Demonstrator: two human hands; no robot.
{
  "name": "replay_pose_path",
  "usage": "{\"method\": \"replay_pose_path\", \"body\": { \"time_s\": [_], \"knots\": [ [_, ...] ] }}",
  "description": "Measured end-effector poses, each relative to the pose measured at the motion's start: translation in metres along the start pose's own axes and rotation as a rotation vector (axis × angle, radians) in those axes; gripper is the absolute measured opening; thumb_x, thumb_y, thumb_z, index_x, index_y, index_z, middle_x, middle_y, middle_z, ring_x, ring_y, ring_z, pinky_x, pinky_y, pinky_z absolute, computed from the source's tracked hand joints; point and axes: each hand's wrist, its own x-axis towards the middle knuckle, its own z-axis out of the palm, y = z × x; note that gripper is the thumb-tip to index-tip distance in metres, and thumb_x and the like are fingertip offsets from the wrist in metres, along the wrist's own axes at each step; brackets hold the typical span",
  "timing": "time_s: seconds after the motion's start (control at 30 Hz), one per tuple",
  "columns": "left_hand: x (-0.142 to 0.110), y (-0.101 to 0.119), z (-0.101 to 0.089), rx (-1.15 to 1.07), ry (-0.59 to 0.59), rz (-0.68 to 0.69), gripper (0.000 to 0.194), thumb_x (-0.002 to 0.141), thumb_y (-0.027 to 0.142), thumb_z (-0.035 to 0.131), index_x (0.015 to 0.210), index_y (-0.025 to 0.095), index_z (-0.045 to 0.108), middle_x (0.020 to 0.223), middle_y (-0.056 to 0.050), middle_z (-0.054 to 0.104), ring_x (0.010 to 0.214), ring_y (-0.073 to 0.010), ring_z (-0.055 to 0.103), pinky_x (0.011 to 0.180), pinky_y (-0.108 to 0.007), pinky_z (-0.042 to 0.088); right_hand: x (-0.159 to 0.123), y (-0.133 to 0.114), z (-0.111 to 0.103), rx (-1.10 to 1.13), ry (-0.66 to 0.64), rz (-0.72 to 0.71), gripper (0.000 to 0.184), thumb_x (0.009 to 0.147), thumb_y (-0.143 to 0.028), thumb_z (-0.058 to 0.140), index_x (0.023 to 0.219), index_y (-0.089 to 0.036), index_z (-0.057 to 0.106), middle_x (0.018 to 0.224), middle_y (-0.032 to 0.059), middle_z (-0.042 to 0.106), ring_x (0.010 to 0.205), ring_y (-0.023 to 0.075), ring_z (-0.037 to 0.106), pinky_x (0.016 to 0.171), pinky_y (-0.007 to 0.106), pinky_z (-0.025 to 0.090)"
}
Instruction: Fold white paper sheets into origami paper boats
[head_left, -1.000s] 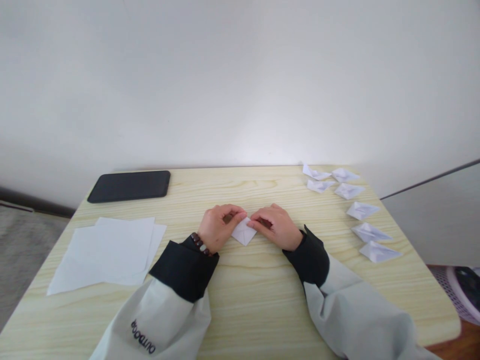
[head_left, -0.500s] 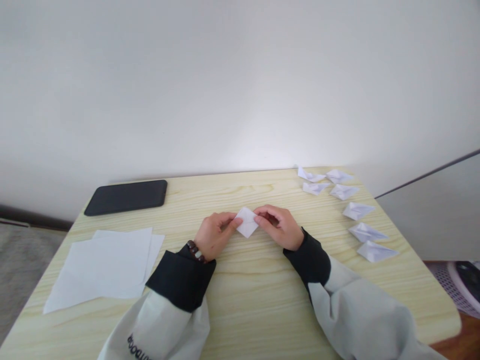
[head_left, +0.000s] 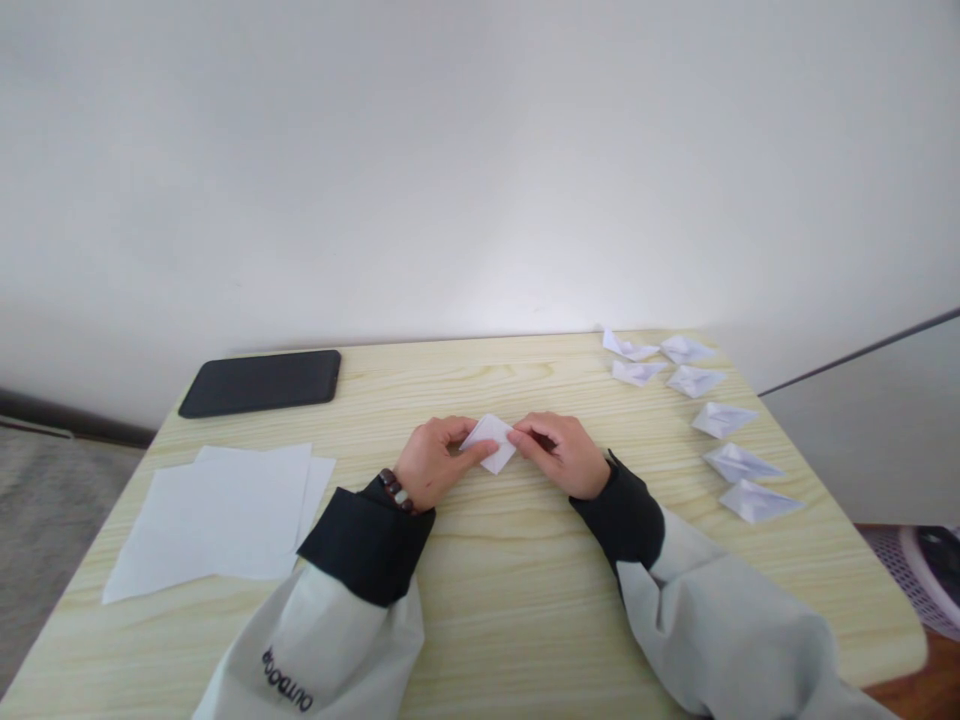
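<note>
A small diamond of folded white paper [head_left: 491, 431] is held between my two hands, a little above the middle of the table. My left hand [head_left: 433, 462] pinches its left side, with the thumb lying across the front of the paper. At the right corner, my right hand [head_left: 556, 455] grips it between thumb and forefinger. Layers of the fold show at the upper left edge. Fingers behind the paper are partly hidden.
Several folded paper boats [head_left: 724, 420] stand along the right side of the wooden table [head_left: 495, 620]. Loose white sheets [head_left: 225, 510] lie overlapped at the left. Behind them rests a black phone [head_left: 261, 383]. A white wall [head_left: 465, 180] borders the table's far edge.
My left thumb has slid right, further over the paper's face, and a layer now shows spread at its left. My right hand keeps its pinch. The view has shifted slightly.
</note>
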Motion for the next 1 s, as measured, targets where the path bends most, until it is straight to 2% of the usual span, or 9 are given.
{"method": "replay_pose_path", "body": {
  "time_s": [0.17, 0.27, 0.4, 0.57, 0.67, 0.87, 1.0],
  "knots": [
    [-0.001, 0.000, -0.002, 0.108, 0.019, 0.050, 0.019, 0.075, 0.035, 0.060, 0.076, 0.020, 0.072, 0.068, 0.000, 0.067, 0.062, -0.0131, 0.058, 0.060, -0.023, 0.044, -0.002, 0.000, 0.002, -0.009, -0.041, -0.098, 0.026, 0.091, -0.028, 0.041, 0.073, -0.016, 0.057, 0.063, 0.0003, 0.052, 0.058, 0.0106, 0.046, 0.058, 0.023, 0.035],
    [0.000, 0.001, -0.006, 0.033, -0.033, 0.020, 0.020, 0.074, 0.033, 0.061, 0.072, 0.017, 0.072, 0.062, 0.000, 0.066, 0.059, -0.0129, 0.058, 0.058, -0.023, 0.045, -0.002, 0.001, 0.002, 0.025, -0.046, -0.101, 0.024, 0.090, -0.028, 0.042, 0.074, -0.017, 0.057, 0.064, 0.0004, 0.053, 0.058, 0.0102, 0.046, 0.058, 0.023, 0.035],
    [0.001, 0.003, -0.011, -0.161, -0.158, -0.062, 0.025, 0.076, 0.037, 0.059, 0.080, 0.016, 0.073, 0.074, -0.002, 0.071, 0.070, -0.0171, 0.064, 0.061, -0.023, 0.050, -0.001, 0.001, 0.001, 0.104, -0.033, -0.032, 0.024, 0.088, -0.028, 0.045, 0.070, -0.017, 0.055, 0.062, -0.0009, 0.052, 0.055, 0.0087, 0.044, 0.054, 0.021, 0.033],
    [0.000, -0.001, -0.013, -0.263, -0.155, -0.082, 0.035, 0.078, 0.042, 0.057, 0.097, 0.017, 0.070, 0.086, -0.004, 0.073, 0.081, -0.0209, 0.066, 0.072, -0.027, 0.053, -0.002, -0.001, -0.003, 0.188, 0.012, 0.069, 0.025, 0.088, -0.029, 0.046, 0.067, -0.016, 0.054, 0.059, -0.0016, 0.049, 0.052, 0.0082, 0.042, 0.050, 0.021, 0.032],
    [-0.001, -0.003, -0.012, -0.236, -0.152, -0.066, 0.035, 0.079, 0.043, 0.056, 0.095, 0.016, 0.071, 0.087, -0.004, 0.073, 0.081, -0.0210, 0.066, 0.070, -0.027, 0.053, -0.002, -0.002, -0.003, 0.189, 0.009, 0.077, 0.025, 0.087, -0.028, 0.047, 0.067, -0.016, 0.054, 0.059, -0.0016, 0.049, 0.052, 0.0081, 0.041, 0.049, 0.021, 0.031],
    [-0.001, -0.001, -0.011, -0.130, -0.118, -0.027, 0.031, 0.080, 0.039, 0.054, 0.086, 0.015, 0.072, 0.080, -0.003, 0.073, 0.073, -0.0180, 0.066, 0.061, -0.022, 0.050, -0.002, 0.001, -0.002, 0.177, -0.020, 0.031, 0.019, 0.088, -0.026, 0.046, 0.079, -0.016, 0.058, 0.069, 0.0010, 0.056, 0.058, 0.0092, 0.048, 0.053, 0.021, 0.035],
    [0.000, 0.000, -0.009, -0.065, -0.105, 0.024, 0.028, 0.082, 0.036, 0.053, 0.083, 0.016, 0.072, 0.074, -0.002, 0.072, 0.067, -0.0148, 0.064, 0.059, -0.021, 0.048, -0.002, 0.002, -0.002, 0.137, -0.034, -0.016, 0.018, 0.087, -0.025, 0.045, 0.078, -0.016, 0.058, 0.069, 0.0011, 0.057, 0.059, 0.0095, 0.048, 0.054, 0.021, 0.036]
  ]
}}
